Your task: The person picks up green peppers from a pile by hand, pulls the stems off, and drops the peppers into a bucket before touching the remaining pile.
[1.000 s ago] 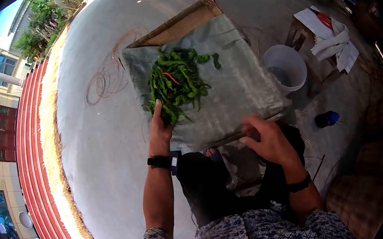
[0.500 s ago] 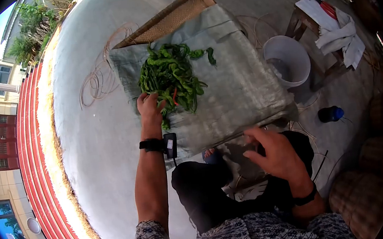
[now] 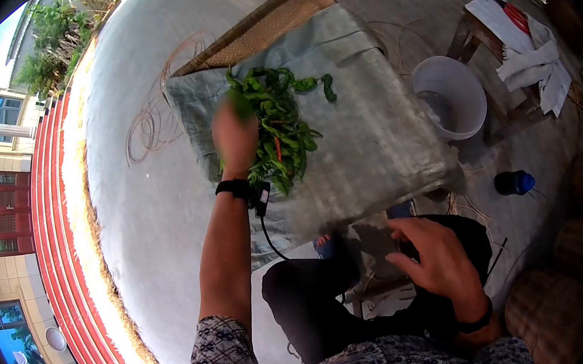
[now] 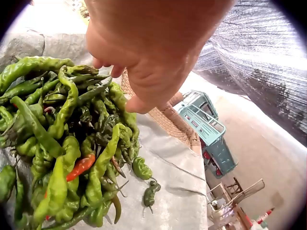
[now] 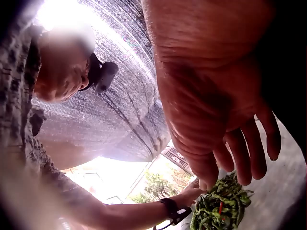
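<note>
A heap of green peppers point(image 3: 282, 129) with a few red ones lies on a grey-green sheet point(image 3: 371, 122). The left hand point(image 3: 236, 141) is over the heap's left side, blurred in the head view. In the left wrist view the left hand point(image 4: 148, 52) has its fingers bent and thumb pointing down beside the peppers point(image 4: 62, 143); whether it grips one is unclear. The right hand point(image 3: 438, 259) hovers above the lap, fingers loosely bent, holding nothing. The right wrist view shows the right hand point(image 5: 211, 100) with palm empty and fingers spread.
A woven edge point(image 3: 267, 34) shows behind the sheet. To the right are a white bucket point(image 3: 465, 97), a small wooden stand with white cloth point(image 3: 530, 65) and a blue-capped container point(image 3: 514, 183). Coiled wire point(image 3: 149, 130) lies on the floor at left.
The left hand has moved from the heap's near left edge farther forward over it. The red pepper has shifted within the heap. The right hand stays over the lap.
</note>
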Motion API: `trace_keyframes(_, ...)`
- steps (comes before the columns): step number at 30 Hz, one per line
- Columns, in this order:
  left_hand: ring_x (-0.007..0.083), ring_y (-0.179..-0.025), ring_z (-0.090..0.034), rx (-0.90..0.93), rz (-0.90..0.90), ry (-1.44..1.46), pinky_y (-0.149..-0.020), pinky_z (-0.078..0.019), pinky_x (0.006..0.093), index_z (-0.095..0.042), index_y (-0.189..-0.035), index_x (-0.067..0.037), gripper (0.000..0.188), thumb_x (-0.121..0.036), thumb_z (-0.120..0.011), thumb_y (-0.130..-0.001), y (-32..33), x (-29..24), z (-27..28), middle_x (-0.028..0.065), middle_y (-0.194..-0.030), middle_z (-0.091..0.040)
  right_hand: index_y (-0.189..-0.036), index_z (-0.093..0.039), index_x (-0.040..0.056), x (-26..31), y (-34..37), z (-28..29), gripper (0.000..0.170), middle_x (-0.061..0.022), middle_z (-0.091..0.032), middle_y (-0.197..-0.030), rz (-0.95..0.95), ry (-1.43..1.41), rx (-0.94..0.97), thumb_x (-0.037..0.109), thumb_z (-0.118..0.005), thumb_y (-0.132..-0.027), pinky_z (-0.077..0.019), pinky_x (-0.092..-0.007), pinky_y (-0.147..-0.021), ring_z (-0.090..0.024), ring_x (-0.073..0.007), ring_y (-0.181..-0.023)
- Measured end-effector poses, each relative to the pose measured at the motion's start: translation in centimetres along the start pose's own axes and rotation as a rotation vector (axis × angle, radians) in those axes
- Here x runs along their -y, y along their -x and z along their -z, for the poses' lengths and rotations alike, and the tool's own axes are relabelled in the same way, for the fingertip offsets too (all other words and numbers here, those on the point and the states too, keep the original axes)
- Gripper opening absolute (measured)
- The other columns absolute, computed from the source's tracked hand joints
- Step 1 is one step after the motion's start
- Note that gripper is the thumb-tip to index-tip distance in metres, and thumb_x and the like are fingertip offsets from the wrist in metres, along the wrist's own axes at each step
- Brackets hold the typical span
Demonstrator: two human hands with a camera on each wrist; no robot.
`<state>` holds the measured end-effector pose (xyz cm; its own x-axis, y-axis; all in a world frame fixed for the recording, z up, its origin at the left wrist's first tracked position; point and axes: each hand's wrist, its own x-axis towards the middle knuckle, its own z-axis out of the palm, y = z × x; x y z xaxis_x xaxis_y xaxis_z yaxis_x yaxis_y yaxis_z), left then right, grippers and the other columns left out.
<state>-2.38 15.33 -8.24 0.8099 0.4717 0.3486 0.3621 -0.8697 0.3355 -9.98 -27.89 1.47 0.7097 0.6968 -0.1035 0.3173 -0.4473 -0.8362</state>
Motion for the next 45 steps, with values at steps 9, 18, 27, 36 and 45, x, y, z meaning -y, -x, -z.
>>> trace_keyframes(9, 0.0435, -0.131, -0.055, 0.302, 0.154, -0.375, -0.107, -0.0354, 0.0661, -0.043, -0.156, -0.011, 0.087, -0.069, -0.06, -0.093, -5.1, 2.0, -5.2, 0.0258, -0.141, -0.059, -0.128, -0.063, -0.0006, -0.5, -0.5, 0.1, 0.05, -0.0173, -0.071, -0.108, -0.038, 0.014, -0.003, 0.014, -0.082, -0.085, -0.0536, -0.0462, -0.084, -0.069, -0.0369, -0.098)
trace_keyframes(18, 0.0427, -0.104, -0.071, 0.427, -0.146, -0.081, -0.085, -0.0571, 0.0512, -0.029, -0.16, -0.004, 0.105, -0.065, -0.072, -0.086, -0.6, -0.9, -5.9, 0.0279, -0.119, -0.07, -0.128, -0.062, -0.0003, -0.5, -0.8, 0.0, 0.051, -0.0168, -0.07, -0.107, -0.021, 0.026, 0.024, 0.014, -0.083, -0.083, -0.0534, -0.0462, -0.084, -0.068, -0.0363, -0.097)
trace_keyframes(27, 0.0456, -0.1, -0.068, 0.507, -0.301, 0.004, -0.087, -0.056, 0.0554, -0.039, -0.157, -0.024, 0.091, -0.03, -0.083, -0.078, 6.6, -7.2, -8.8, 0.0231, -0.132, -0.05, -0.128, -0.062, -0.0005, -0.4, -1.0, -0.4, 0.052, -0.016, -0.07, -0.104, 0.0, 0.048, 0.037, 0.015, -0.083, -0.083, -0.0538, -0.0451, -0.083, -0.068, -0.0353, -0.096)
trace_keyframes(36, 0.0417, -0.11, -0.067, 0.71, -0.384, 0.27, -0.088, -0.0558, 0.0491, -0.051, -0.148, -0.018, 0.071, -0.031, -0.081, -0.085, 6.4, -8.5, -6.4, 0.0178, -0.131, -0.055, -0.129, -0.062, -0.0005, -0.7, -0.9, -0.3, 0.052, -0.017, -0.07, -0.105, 0.008, 0.058, 0.043, 0.015, -0.083, -0.084, -0.054, -0.0453, -0.083, -0.068, -0.036, -0.097)
trace_keyframes(45, 0.0412, -0.12, -0.055, -0.221, 0.043, -0.078, -0.1, -0.0449, 0.0524, -0.053, -0.136, -0.005, 0.058, -0.026, -0.077, -0.088, 2.7, 2.4, -2.2, 0.0191, -0.125, -0.058, -0.128, -0.063, -0.0013, -0.7, -0.8, -0.1, 0.051, -0.0167, -0.07, -0.105, -0.012, 0.035, 0.047, 0.013, -0.083, -0.083, -0.0541, -0.0448, -0.083, -0.068, -0.0357, -0.096)
